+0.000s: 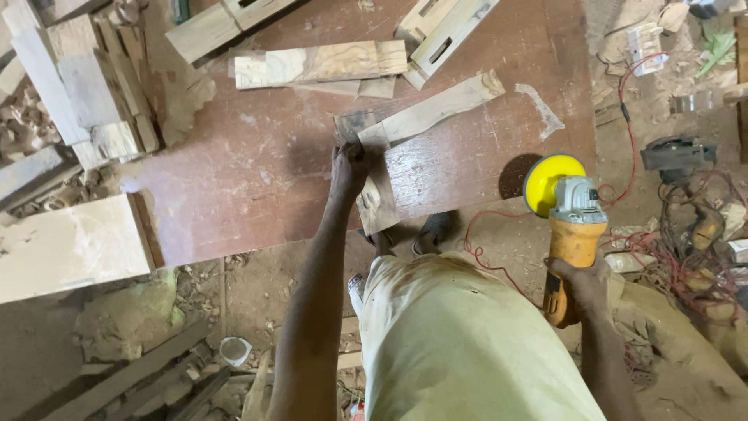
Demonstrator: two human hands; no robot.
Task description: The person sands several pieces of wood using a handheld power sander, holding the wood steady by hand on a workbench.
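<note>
While the left hand (348, 168) presses down on a flat, curved wooden piece (379, 199) lying near the front edge of the reddish-brown worktop (257, 179), the right hand (580, 284) holds an angle grinder (573, 226) off to the side, clear of the worktop and above the dusty floor. The left fingers are closed over the upper end of the piece, where it meets a second, longer curved board (436, 109) that runs up and to the right; whether they grip the edge or merely pin it flat is hard to tell from this angle. The right fingers are wrapped fully round the grinder's orange handle, with the yellow sanding disc (549, 179) pointing away from the body and a red cable (499, 234) trailing below.

The wooden piece looks stiff and thin, probably light enough to shift under a tool, so firm downward pressure near its middle or a grip along its long edges would likely suit it best; its surface appears rough-sawn rather than slippery. The grinder seems the heavier item, its weight forward at the head, so a hold on the handle body looks sound.

More offcuts (319, 62) and timber blocks (70, 93) lie at the worktop's far side.
</note>
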